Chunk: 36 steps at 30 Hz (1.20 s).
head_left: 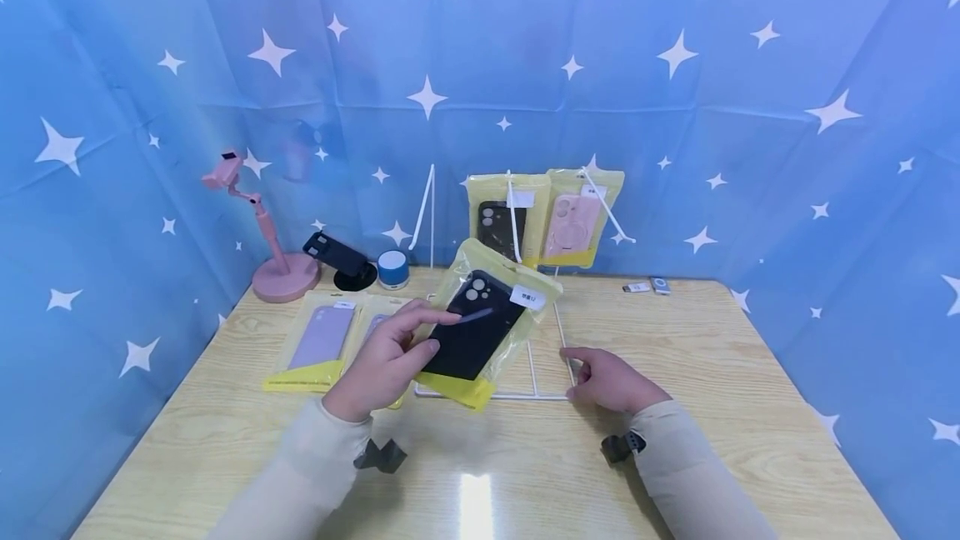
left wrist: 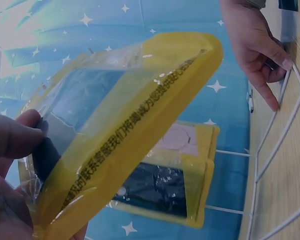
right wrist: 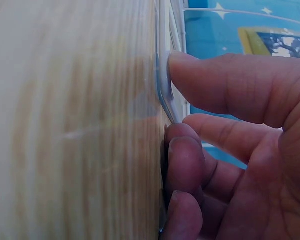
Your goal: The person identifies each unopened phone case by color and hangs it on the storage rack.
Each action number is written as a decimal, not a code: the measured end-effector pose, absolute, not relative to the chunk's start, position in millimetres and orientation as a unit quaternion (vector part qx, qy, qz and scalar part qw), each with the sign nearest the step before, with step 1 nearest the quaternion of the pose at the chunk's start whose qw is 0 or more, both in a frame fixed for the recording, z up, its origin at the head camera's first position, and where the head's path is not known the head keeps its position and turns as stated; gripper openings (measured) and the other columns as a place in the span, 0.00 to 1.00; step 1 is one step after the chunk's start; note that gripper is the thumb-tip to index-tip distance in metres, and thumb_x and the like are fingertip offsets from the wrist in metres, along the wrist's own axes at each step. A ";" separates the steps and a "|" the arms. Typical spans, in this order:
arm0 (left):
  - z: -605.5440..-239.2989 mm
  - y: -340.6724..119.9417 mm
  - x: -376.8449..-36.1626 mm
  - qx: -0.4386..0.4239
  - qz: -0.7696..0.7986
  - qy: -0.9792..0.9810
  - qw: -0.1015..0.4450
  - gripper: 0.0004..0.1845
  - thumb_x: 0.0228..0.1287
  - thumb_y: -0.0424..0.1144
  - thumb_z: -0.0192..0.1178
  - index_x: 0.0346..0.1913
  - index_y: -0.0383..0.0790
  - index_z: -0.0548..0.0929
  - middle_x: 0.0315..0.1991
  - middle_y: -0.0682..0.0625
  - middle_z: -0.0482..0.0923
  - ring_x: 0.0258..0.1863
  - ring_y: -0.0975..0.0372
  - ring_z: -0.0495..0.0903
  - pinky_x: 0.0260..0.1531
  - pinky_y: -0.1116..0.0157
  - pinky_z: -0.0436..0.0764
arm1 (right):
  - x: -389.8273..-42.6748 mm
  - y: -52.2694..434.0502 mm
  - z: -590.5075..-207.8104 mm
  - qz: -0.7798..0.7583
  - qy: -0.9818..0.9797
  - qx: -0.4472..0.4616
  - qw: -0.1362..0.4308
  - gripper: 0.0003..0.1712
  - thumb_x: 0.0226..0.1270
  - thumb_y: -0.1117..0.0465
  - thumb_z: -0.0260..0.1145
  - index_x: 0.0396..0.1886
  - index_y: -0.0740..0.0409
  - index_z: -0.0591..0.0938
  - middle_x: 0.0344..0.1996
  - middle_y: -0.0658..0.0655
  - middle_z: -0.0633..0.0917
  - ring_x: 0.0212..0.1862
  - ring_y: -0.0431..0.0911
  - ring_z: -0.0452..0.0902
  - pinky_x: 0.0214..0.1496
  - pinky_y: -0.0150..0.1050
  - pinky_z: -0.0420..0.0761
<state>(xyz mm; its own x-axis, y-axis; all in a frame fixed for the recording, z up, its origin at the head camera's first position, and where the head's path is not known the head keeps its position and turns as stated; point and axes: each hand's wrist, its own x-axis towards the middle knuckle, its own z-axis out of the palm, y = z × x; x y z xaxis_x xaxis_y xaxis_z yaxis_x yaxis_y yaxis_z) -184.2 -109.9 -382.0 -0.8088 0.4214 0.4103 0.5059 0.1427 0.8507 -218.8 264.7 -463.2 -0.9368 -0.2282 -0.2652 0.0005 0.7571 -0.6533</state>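
My left hand (head_left: 386, 361) grips a black phone case in a clear and yellow pouch (head_left: 480, 332), raised and tilted in front of the rack. In the left wrist view the pouch's yellow printed edge (left wrist: 125, 132) crosses the frame. Low at the front right corner, my right hand (head_left: 611, 380) pinches the base wire of the white wire display rack (head_left: 564, 327); in the right wrist view, thumb and fingers lie about that wire (right wrist: 163, 85). On the rack's hooks hang a pouched black phone case (head_left: 495, 227) and a pouched pink one (head_left: 573, 223).
Two pouched purple cases, one (head_left: 322, 336) partly beside the other, lie left of the rack. Behind them stand a pink stand (head_left: 281, 277), a black phone holder (head_left: 337, 255) and a small blue speaker (head_left: 393, 269). Two small USB sticks, one blue (head_left: 660, 285), lie back right.
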 end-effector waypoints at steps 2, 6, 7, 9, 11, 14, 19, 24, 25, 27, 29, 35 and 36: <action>-380.9 -107.7 -183.8 -0.302 -0.585 -0.752 0.035 0.22 0.73 0.24 0.55 0.63 0.44 0.85 0.60 0.46 0.80 0.26 0.55 0.71 0.23 0.66 0.68 | -218.6 264.3 -463.1 -0.345 0.922 -0.062 0.166 0.41 0.63 0.65 0.76 0.76 0.57 0.75 0.30 0.55 0.79 0.29 0.49 0.72 0.28 0.42 0.72; -380.2 -103.5 -183.8 -0.292 -0.599 -0.745 0.026 0.21 0.73 0.25 0.55 0.63 0.43 0.85 0.66 0.44 0.78 0.51 0.48 0.79 0.24 0.66 0.68 | -219.4 264.7 -465.3 -0.336 0.925 -0.063 0.164 0.41 0.63 0.64 0.77 0.76 0.55 0.75 0.30 0.55 0.79 0.29 0.48 0.72 0.29 0.42 0.73; -380.1 -102.3 -183.9 -0.292 -0.600 -0.744 0.025 0.21 0.73 0.25 0.56 0.63 0.42 0.85 0.66 0.43 0.78 0.50 0.49 0.79 0.24 0.66 0.67 | -219.8 265.2 -466.2 -0.333 0.926 -0.065 0.164 0.41 0.63 0.64 0.77 0.76 0.55 0.75 0.30 0.55 0.79 0.29 0.48 0.72 0.29 0.42 0.73; -379.8 -100.2 -184.5 -0.297 -0.601 -0.741 0.027 0.21 0.73 0.25 0.56 0.63 0.42 0.85 0.61 0.43 0.79 0.36 0.54 0.75 0.23 0.65 0.65 | -220.2 265.7 -467.8 -0.327 0.928 -0.069 0.163 0.41 0.63 0.63 0.77 0.76 0.55 0.75 0.30 0.54 0.80 0.29 0.48 0.73 0.29 0.42 0.73; -378.6 -98.4 -184.9 -0.304 -0.602 -0.738 0.030 0.21 0.74 0.25 0.55 0.64 0.43 0.85 0.56 0.44 0.78 0.25 0.58 0.65 0.22 0.65 0.65 | -220.5 266.0 -468.5 -0.322 0.930 -0.070 0.163 0.41 0.63 0.63 0.77 0.76 0.54 0.75 0.30 0.54 0.80 0.29 0.48 0.73 0.29 0.41 0.73; -378.2 -96.4 -186.4 -0.312 -0.602 -0.734 0.034 0.21 0.74 0.25 0.55 0.64 0.43 0.84 0.52 0.45 0.78 0.20 0.58 0.57 0.23 0.64 0.64 | -220.9 265.9 -468.7 -0.323 0.930 -0.067 0.163 0.41 0.62 0.63 0.77 0.76 0.54 0.75 0.30 0.54 0.80 0.30 0.48 0.73 0.29 0.41 0.74; -380.1 -94.0 -189.0 -0.306 -0.606 -0.733 0.040 0.21 0.74 0.25 0.55 0.64 0.43 0.84 0.55 0.47 0.80 0.24 0.57 0.61 0.25 0.65 0.65 | -220.7 265.8 -468.2 -0.322 0.930 -0.064 0.164 0.41 0.63 0.63 0.77 0.76 0.54 0.76 0.31 0.55 0.79 0.31 0.48 0.73 0.30 0.42 0.74; -381.4 -90.6 -190.5 -0.305 -0.618 -0.724 0.042 0.22 0.74 0.24 0.54 0.64 0.41 0.84 0.55 0.46 0.81 0.29 0.58 0.65 0.27 0.66 0.65 | -219.5 265.1 -466.7 -0.319 0.931 -0.063 0.163 0.41 0.63 0.63 0.77 0.76 0.54 0.76 0.31 0.55 0.80 0.31 0.48 0.73 0.30 0.42 0.74; -381.4 -90.1 -190.4 -0.307 -0.620 -0.721 0.041 0.22 0.73 0.24 0.54 0.64 0.41 0.84 0.55 0.46 0.81 0.30 0.58 0.66 0.27 0.66 0.66 | -219.1 264.9 -466.4 -0.322 0.931 -0.063 0.163 0.41 0.62 0.63 0.77 0.76 0.54 0.76 0.31 0.55 0.79 0.31 0.48 0.73 0.30 0.42 0.74; -381.0 -89.3 -189.9 -0.309 -0.621 -0.719 0.042 0.22 0.73 0.23 0.54 0.64 0.41 0.84 0.55 0.46 0.81 0.31 0.58 0.67 0.26 0.66 0.66 | -218.8 264.7 -466.5 -0.323 0.930 -0.064 0.162 0.41 0.62 0.64 0.77 0.76 0.54 0.76 0.31 0.55 0.79 0.31 0.48 0.73 0.30 0.42 0.74; -380.6 -88.9 -189.0 -0.311 -0.622 -0.718 0.043 0.22 0.73 0.23 0.54 0.64 0.40 0.84 0.54 0.46 0.81 0.30 0.57 0.66 0.25 0.66 0.65 | -218.6 264.5 -466.5 -0.324 0.930 -0.063 0.161 0.41 0.62 0.64 0.77 0.76 0.54 0.76 0.31 0.55 0.79 0.31 0.49 0.73 0.31 0.43 0.73; -379.4 -87.8 -186.8 -0.311 -0.628 -0.712 0.041 0.21 0.72 0.23 0.54 0.64 0.38 0.84 0.55 0.44 0.81 0.27 0.57 0.64 0.25 0.66 0.65 | -219.2 265.9 -468.0 -0.324 0.930 -0.064 0.159 0.41 0.61 0.64 0.78 0.75 0.54 0.76 0.31 0.55 0.79 0.31 0.49 0.73 0.30 0.43 0.73; -379.4 -87.6 -186.5 -0.311 -0.630 -0.711 0.040 0.21 0.72 0.23 0.54 0.64 0.37 0.84 0.55 0.44 0.81 0.25 0.57 0.63 0.25 0.66 0.65 | -219.3 266.1 -468.1 -0.325 0.930 -0.064 0.158 0.41 0.61 0.64 0.78 0.75 0.54 0.76 0.31 0.55 0.79 0.30 0.49 0.73 0.30 0.43 0.73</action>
